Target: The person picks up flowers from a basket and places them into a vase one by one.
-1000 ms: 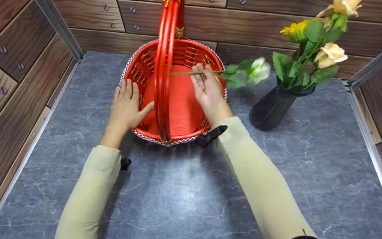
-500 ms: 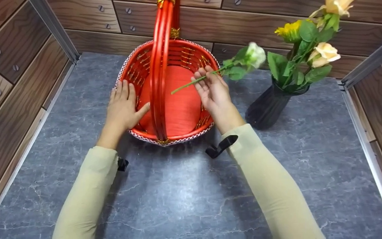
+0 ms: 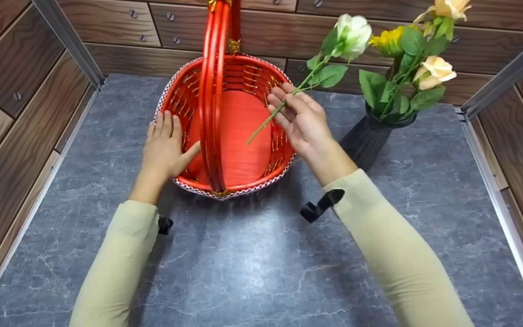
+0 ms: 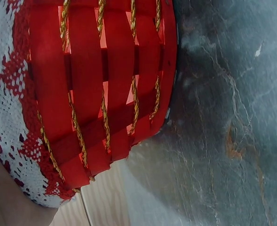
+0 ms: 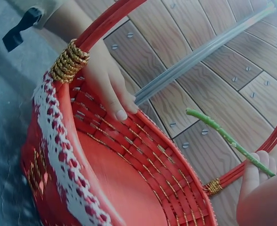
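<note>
My right hand [image 3: 307, 122] pinches the green stem of a white rose [image 3: 352, 37] above the right side of a red woven basket [image 3: 248, 187]. The bloom points up and away to the right, and the stem's cut end hangs over the basket's inside. In the right wrist view that stem [image 5: 218, 129] sticks out past my fingertips. My left hand [image 3: 164, 150] rests on the basket's left rim, fingers straight and thumb reaching inward. The left wrist view shows the basket's outer wall [image 4: 84, 108] with gold cord and lace trim [image 4: 9, 94] at the rim.
A dark vase [image 3: 366, 141] stands right of the basket, holding peach roses [image 3: 435, 72] and a yellow flower [image 3: 387, 42]. The basket's tall red handle [image 3: 211, 91] arches across its middle. Wood-patterned walls [image 3: 261, 34] enclose the grey marbled table [image 3: 252, 272].
My right hand has moved right and toward me, and the white rose has swung from nearly level to a steep slant, bloom upward. My left hand stays on the basket rim.
</note>
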The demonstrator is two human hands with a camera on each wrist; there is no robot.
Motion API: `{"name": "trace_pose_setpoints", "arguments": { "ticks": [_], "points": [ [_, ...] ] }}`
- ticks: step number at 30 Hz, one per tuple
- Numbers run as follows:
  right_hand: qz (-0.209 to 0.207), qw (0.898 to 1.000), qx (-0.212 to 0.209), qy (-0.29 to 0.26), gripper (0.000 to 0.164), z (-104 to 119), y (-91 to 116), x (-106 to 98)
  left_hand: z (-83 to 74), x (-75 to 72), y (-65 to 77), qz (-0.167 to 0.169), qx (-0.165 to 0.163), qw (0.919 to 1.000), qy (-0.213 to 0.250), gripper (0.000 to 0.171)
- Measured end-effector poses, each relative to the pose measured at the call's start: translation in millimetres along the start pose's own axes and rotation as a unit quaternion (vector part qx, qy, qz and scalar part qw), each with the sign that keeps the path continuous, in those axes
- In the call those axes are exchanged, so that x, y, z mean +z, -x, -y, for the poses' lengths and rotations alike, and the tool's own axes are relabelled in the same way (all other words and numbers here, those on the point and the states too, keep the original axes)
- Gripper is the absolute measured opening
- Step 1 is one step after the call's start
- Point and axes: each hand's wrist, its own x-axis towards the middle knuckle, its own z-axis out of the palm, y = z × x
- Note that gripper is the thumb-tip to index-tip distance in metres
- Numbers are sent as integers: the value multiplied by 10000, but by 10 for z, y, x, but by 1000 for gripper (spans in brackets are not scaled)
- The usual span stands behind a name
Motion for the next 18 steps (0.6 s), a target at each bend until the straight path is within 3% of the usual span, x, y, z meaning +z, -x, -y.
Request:
{"name": "trace_pose_setpoints", "arguments": {
  "ticks": [6, 18],
  "points": [
    [170, 9986, -25, 493, 33, 114, 85, -55, 8, -8, 0, 65, -31, 10000, -11, 97],
    [258, 9969, -218, 710, 27, 345, 189, -228, 0, -10, -3, 108, 7, 9999, -11, 99]
  ]
}}
